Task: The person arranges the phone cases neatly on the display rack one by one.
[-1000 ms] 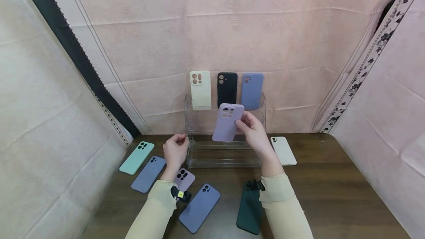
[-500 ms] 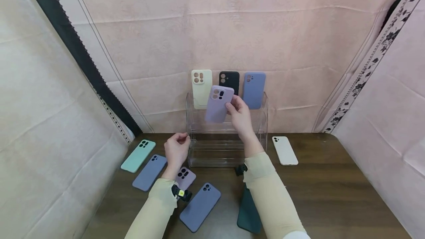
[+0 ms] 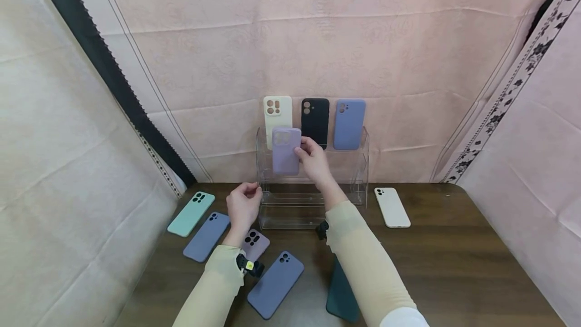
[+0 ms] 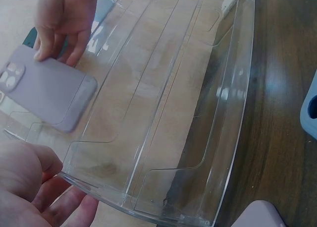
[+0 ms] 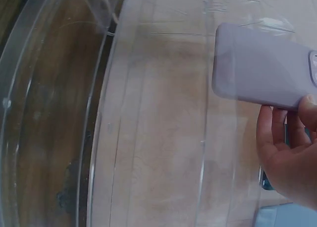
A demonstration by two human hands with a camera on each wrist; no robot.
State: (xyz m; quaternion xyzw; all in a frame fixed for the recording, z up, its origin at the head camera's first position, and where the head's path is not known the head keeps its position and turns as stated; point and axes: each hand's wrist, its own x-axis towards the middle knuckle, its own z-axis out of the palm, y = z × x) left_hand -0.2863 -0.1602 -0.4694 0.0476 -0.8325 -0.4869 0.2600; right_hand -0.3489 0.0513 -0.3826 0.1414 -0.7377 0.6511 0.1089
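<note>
Nearest you on the table [image 3: 454, 271], a dark green case [image 3: 341, 294] lies partly under your right forearm, with a blue case [image 3: 276, 285] to its left. Farther on, your left hand [image 3: 243, 207] has its thumb and fingertips pinched on the left edge of the clear rack [image 3: 292, 224]. Your right hand [image 3: 316, 161] pinches the right edge of a lilac case [image 3: 286, 153] between thumb and fingers; the case stands upright just left of that hand, camera openings uppermost. Whether its bottom touches the rack, you cannot tell. Behind it, a cream case [image 3: 278, 115], partly covered, stands on the back tier beside a black case [image 3: 315, 117] and a periwinkle case [image 3: 350, 124].
</note>
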